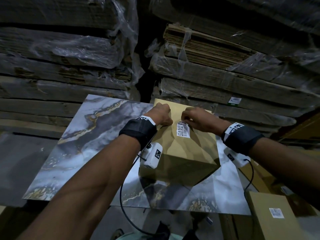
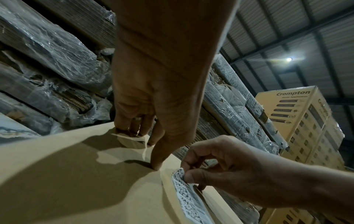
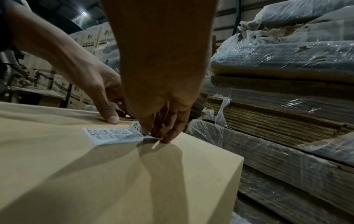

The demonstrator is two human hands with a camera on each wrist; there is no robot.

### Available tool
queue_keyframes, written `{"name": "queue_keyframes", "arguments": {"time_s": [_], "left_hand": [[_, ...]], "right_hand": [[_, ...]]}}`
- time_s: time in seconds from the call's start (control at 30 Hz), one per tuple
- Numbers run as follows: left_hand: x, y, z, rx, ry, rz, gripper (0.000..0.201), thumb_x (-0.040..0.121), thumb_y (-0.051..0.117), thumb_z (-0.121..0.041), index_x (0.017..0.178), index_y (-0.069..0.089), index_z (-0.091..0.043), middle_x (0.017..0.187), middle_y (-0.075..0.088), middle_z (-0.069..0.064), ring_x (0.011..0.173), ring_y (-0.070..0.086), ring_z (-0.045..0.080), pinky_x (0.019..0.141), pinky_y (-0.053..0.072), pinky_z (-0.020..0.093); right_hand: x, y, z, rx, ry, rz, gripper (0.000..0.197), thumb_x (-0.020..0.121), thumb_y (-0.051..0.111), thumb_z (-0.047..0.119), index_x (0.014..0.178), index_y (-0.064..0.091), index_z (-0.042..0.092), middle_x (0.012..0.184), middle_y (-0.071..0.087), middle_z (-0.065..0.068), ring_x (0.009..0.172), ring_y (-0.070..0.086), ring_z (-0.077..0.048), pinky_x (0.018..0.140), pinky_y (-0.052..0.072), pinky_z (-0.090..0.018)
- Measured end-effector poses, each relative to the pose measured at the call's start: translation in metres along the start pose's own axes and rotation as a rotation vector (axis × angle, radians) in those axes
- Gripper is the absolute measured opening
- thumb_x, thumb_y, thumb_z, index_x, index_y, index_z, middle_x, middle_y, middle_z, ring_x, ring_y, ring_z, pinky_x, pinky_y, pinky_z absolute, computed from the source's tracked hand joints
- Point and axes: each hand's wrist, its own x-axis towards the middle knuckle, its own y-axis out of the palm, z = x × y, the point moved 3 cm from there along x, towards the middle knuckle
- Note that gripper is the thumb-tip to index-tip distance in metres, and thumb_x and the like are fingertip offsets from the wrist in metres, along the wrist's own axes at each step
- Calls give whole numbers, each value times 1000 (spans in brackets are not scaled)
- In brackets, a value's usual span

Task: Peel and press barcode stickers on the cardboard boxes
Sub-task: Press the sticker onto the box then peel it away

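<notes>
Looming behind both hands are wrapped stacks of flat cardboard, with a marbled tabletop beneath the wrists. Under the fingers sits the cardboard box, its flat top facing up. On that top lies the barcode sticker, its long axis running from the fingertips back toward the person, most of it flat on the box. Its far end curls up, pinched between the right hand's thumb and bent fingertips. The left hand sits just left of that raised end, thumb tip pressed on the box, its other fingers curled around a thin strip, probably backing paper. Being already on the sticker, the right hand is the nearer one; laying the lifted end down away from the person and rubbing back along the length looks like the coming move.
</notes>
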Motion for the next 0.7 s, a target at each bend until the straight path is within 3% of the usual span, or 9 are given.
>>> {"name": "queue_keyframes", "arguments": {"time_s": [0.1, 0.2, 0.33, 0.47, 0.53, 0.6, 0.7], "left_hand": [[-2, -2, -2, 14, 14, 9, 40, 81, 63, -21, 119, 61, -12, 125, 53, 16, 114, 56, 32, 79, 47, 33], [-1, -3, -3, 33, 18, 5, 41, 83, 64, -23, 122, 61, -12, 126, 52, 16, 113, 58, 33, 77, 48, 34], [0, -3, -2, 10, 0, -11, 51, 88, 66, -26, 136, 53, -14, 136, 44, 15, 119, 56, 32, 84, 50, 36], [-2, -2, -1, -3, -2, -14, 54, 88, 67, -28, 138, 52, -14, 137, 43, 15, 122, 54, 32, 94, 49, 38], [-3, -2, -2, 11, 6, -3, 49, 86, 67, -28, 131, 56, -13, 131, 47, 14, 120, 55, 33, 97, 51, 40], [-5, -3, -4, 28, 13, 7, 42, 85, 66, -27, 123, 60, -11, 126, 50, 15, 117, 56, 33, 91, 52, 40], [-4, -5, -4, 38, 10, 11, 45, 86, 63, -22, 129, 57, -10, 131, 49, 16, 119, 55, 34, 89, 51, 39]], "right_hand": [[5, -4, 2, -63, 21, 80, 7, 97, 61, 13, 96, 66, 9, 93, 64, -9, 82, 59, -30, 66, 32, -33], [10, -7, 8, -130, 79, 150, 8, 96, 61, 14, 100, 65, 8, 100, 65, -11, 90, 59, -31, 67, 28, -31], [13, -9, 14, -172, 130, 183, 11, 97, 59, 14, 102, 67, 9, 103, 68, -13, 94, 61, -32, 69, 33, -32], [13, -11, 17, -178, 168, 191, 14, 96, 58, 13, 102, 69, 9, 103, 70, -15, 93, 64, -35, 71, 43, -36], [12, -13, 16, -116, 182, 159, 18, 95, 57, 8, 109, 69, 9, 102, 71, -15, 94, 66, -35, 76, 50, -38], [9, -20, 10, 17, 208, 57, 32, 92, 58, -1, 123, 63, 6, 103, 73, -15, 93, 68, -30, 78, 51, -35], [4, -30, -2, 108, 237, -19, 39, 88, 61, -3, 127, 65, 2, 106, 74, -14, 88, 67, -20, 76, 46, -26]]}}
